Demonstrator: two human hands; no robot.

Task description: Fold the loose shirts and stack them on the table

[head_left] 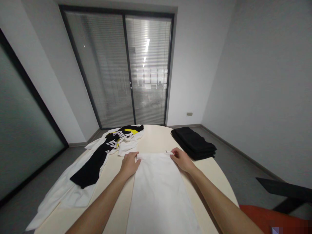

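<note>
A white garment (159, 195) lies flat in a long strip down the middle of the table, its near end running out of the picture. At its far left corner my left hand (130, 164) pinches the edge between thumb and fingers. My right hand (182, 159) grips the far right corner the same way, with a small bit of cloth sticking up by the fingertips. The far edge runs nearly straight between both hands. Which kind of garment this is cannot be told from its folded shape.
The pale round-ended table (156, 139) bears a stack of folded black cloth (192, 143) at the right. Loose white and black clothes (90, 169) with yellow print spread along the left edge. A red chair seat (263, 216) stands at the lower right. Glass doors (131, 71) are beyond.
</note>
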